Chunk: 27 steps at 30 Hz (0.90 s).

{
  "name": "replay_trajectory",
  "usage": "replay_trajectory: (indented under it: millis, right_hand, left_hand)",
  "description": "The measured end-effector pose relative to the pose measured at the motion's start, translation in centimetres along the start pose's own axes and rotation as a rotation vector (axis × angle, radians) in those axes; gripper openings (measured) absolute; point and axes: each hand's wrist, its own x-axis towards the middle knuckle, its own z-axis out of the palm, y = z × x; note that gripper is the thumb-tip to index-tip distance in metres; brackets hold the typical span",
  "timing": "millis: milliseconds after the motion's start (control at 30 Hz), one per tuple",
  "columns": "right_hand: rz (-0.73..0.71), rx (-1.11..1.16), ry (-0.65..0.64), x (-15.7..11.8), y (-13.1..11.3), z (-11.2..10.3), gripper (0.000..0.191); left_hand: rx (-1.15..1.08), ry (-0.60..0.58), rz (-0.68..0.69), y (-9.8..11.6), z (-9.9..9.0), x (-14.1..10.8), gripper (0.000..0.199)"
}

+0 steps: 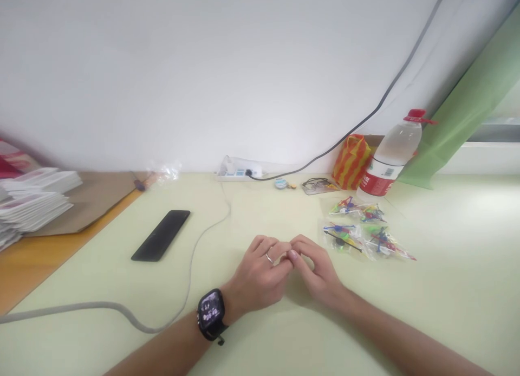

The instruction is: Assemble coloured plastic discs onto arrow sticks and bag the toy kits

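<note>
My left hand point(264, 273), with a ring on one finger and a smartwatch point(211, 313) at the wrist, is closed, its fingers curled. My right hand point(319, 270) meets it at the fingertips, thumb and fingers pinched together. Whatever lies between the fingertips, if anything, is hidden. Both hands are above the pale green table point(260, 343). Beyond my right hand lie several clear bags of small colourful plastic pieces point(343, 236). A black phone point(161, 236) rests to the left of my hands.
A large water bottle point(390, 156) stands beside a red-and-yellow bag point(351, 162). A power strip point(239, 170) sits by the wall. A grey cable point(122, 309) crosses the left side. Stacked white cards point(36, 211) lie on cardboard point(99, 197) at far left.
</note>
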Motion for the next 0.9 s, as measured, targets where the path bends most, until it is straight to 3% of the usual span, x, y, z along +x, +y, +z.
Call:
replay_trajectory:
  millis: [300,467,900]
  right_hand:
    - [0.182,0.098,0.016,-0.2,0.0,0.5,0.026]
    - [0.338,0.234,-0.012,0.0,0.5,0.7,0.031]
    - [0.326,0.221,-0.05,0.1,0.4,0.6,0.027]
  left_hand:
    - [0.08,-0.245,-0.116,1.6,1.0,0.2,0.037]
    - [0.126,-0.281,-0.13,1.9,1.4,0.1,0.042]
    - [0.113,-0.337,-0.161,2.1,1.1,0.2,0.046]
